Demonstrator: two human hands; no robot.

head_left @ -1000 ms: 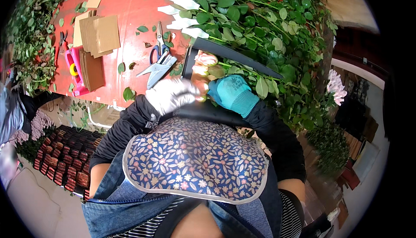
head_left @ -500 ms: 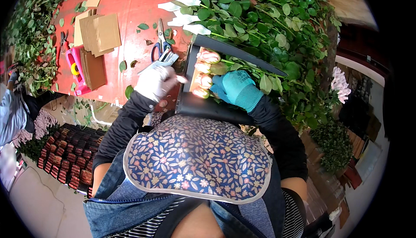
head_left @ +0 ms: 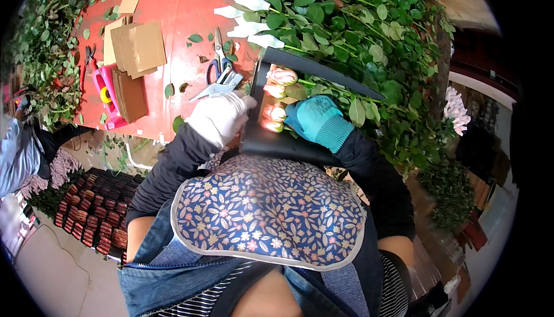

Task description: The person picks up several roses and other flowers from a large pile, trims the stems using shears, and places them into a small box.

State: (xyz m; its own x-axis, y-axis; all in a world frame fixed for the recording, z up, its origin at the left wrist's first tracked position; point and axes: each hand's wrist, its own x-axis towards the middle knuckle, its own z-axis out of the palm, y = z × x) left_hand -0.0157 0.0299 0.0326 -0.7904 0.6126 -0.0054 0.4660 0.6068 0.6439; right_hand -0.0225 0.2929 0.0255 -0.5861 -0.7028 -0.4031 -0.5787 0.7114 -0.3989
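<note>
Several pink-and-cream roses point(head_left: 281, 76) lie in a black trough-like holder point(head_left: 262, 145), blooms at its left end over a tan cardboard piece. My right hand point(head_left: 319, 122), in a teal glove, is closed around stems by the lower blooms; its fingertips are partly hidden. White-gloved, my left hand point(head_left: 222, 118) stretches its fingers to the holder's left wall, with no object visible in it. Just beyond that hand lie a grey metal plier-like tool point(head_left: 222, 86) and blue-handled scissors point(head_left: 218, 57).
Leafy rose stems point(head_left: 358, 34) cover the table's right side, with white-netted rose heads point(head_left: 252, 0) along their left ends. Cardboard pieces point(head_left: 147, 45), a pink tape dispenser point(head_left: 107, 92) and red-handled pruners point(head_left: 86, 63) lie left on the red table. Another person's sleeve point(head_left: 20, 149) shows far left.
My left hand has come forward and its fingers have straightened toward the holder's left wall. My right hand stays at the stems. The lower rose blooms sit slightly differently.
</note>
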